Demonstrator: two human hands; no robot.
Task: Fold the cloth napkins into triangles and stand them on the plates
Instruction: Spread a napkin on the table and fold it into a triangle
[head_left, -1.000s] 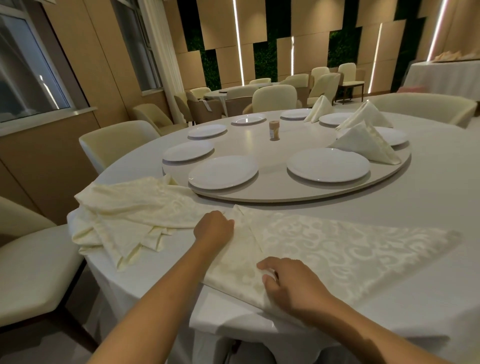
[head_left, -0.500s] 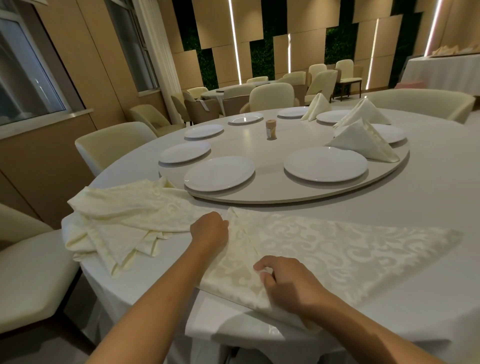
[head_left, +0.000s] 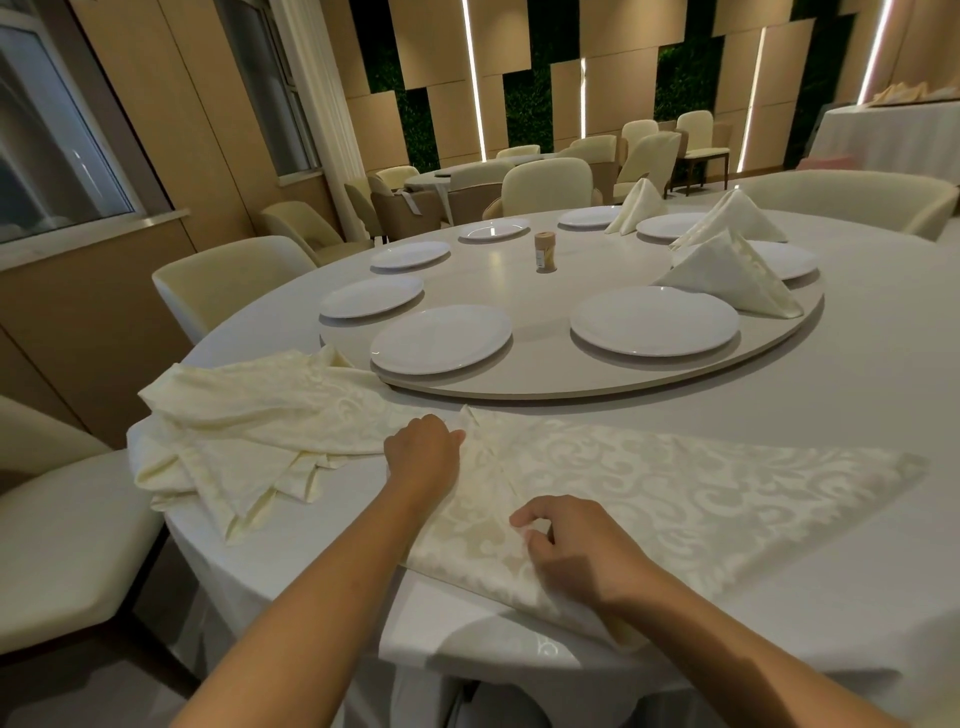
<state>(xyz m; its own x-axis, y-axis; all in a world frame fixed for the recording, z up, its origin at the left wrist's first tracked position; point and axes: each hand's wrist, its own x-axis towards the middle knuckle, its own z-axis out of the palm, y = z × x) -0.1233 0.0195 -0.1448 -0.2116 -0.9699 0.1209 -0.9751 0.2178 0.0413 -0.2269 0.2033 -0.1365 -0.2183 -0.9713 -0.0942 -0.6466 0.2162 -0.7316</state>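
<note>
Little has changed since a second ago: both hands stay on the napkin (head_left: 649, 483), which lies flat as a triangle on the table (head_left: 857, 597), its point reaching right. The left hand (head_left: 423, 452), fingers curled, presses the napkin's left corner. The right hand (head_left: 566, 551) pinches a fold at the near edge. Unfolded napkins (head_left: 249, 431) lie heaped just left.
</note>
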